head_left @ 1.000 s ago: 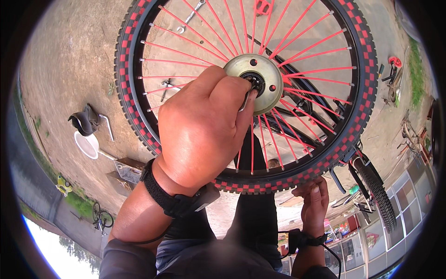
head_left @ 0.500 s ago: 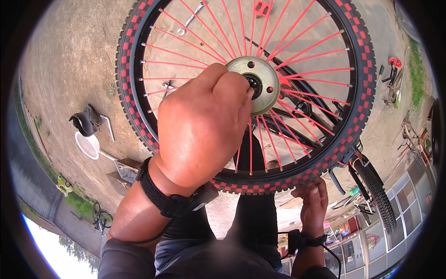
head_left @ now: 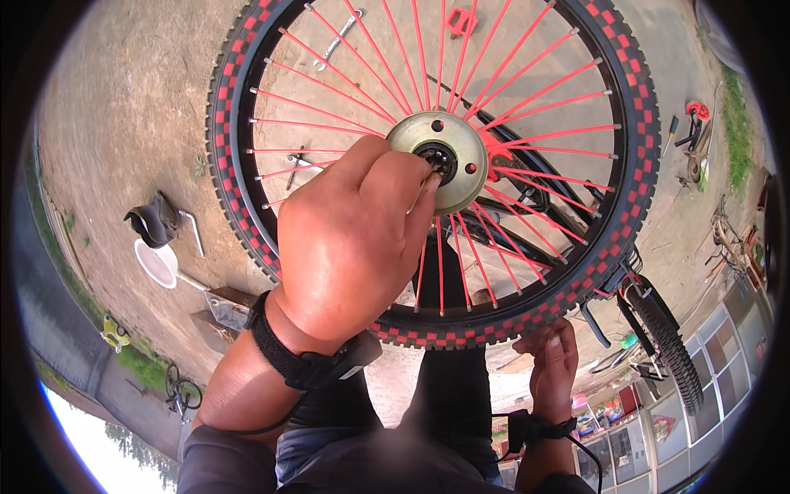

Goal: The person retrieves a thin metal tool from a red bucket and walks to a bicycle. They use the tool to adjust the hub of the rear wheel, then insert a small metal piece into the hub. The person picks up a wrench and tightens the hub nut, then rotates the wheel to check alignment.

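Note:
A bicycle wheel [head_left: 629,177] with red spokes and a black-and-red checked tyre fills the upper middle, in front of my legs. At its hub sits a round metal flange [head_left: 463,138] with holes around a dark, greasy centre. My left hand [head_left: 354,222] reaches across the spokes, thumb and fingers pinched together at that centre. Whatever is between its fingertips is hidden. My right hand [head_left: 554,362] is at the tyre's near right edge, its fingers curled against the rubber. Behind the spokes lies part of a black bicycle frame [head_left: 527,136].
On the ground are a wrench [head_left: 339,39], a red pedal [head_left: 462,23], a metal tool [head_left: 300,160], a bent bar [head_left: 192,233] and a white bowl-like object [head_left: 156,263]. A black saddle [head_left: 152,218] lies left. Another bicycle wheel [head_left: 671,354] stands at the right.
The hub and its flange have shifted slightly left and down, with the spokes tilted a little differently. My left hand has moved with the hub, still pinched. My right hand stays at the tyre.

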A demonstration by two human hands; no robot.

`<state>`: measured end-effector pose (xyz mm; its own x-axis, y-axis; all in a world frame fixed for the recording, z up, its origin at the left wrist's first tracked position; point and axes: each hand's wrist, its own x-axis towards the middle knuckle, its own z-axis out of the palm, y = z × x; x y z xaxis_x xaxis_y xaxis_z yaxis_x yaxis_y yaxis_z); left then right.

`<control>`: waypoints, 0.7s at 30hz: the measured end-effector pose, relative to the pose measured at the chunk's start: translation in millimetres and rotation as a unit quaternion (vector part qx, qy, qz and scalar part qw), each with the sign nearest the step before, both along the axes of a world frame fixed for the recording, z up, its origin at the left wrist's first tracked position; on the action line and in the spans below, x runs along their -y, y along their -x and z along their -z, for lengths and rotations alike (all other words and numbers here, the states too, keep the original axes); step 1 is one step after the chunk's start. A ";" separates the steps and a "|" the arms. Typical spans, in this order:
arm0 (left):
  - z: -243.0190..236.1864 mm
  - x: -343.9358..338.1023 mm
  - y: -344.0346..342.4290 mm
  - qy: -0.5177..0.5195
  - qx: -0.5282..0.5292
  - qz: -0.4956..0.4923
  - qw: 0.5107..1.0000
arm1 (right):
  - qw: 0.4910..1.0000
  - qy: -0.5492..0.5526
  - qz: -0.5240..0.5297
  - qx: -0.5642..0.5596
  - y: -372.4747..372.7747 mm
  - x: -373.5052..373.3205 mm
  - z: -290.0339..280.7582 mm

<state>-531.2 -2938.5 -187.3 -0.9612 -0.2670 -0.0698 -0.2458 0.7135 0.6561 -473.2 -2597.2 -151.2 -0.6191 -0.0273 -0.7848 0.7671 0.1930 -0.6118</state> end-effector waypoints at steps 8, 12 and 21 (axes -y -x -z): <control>7.5 -2.3 0.8 -0.012 -0.008 -0.003 1.000 | 1.000 -0.006 -0.003 0.001 1.4 2.1 -0.3; 4.9 -2.1 1.8 -0.005 0.004 -0.003 1.000 | 1.000 -0.004 0.000 0.004 0.5 0.0 -0.3; 2.0 -0.3 2.4 0.003 0.005 0.005 1.000 | 1.000 -0.007 0.007 0.005 -0.1 1.1 0.3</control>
<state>-533.6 -2938.2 -189.3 -0.9632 -0.2574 -0.0773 -0.2445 0.7198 0.6498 -473.1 -2598.2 -151.5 -0.6121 -0.0084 -0.7907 0.7753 0.1907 -0.6022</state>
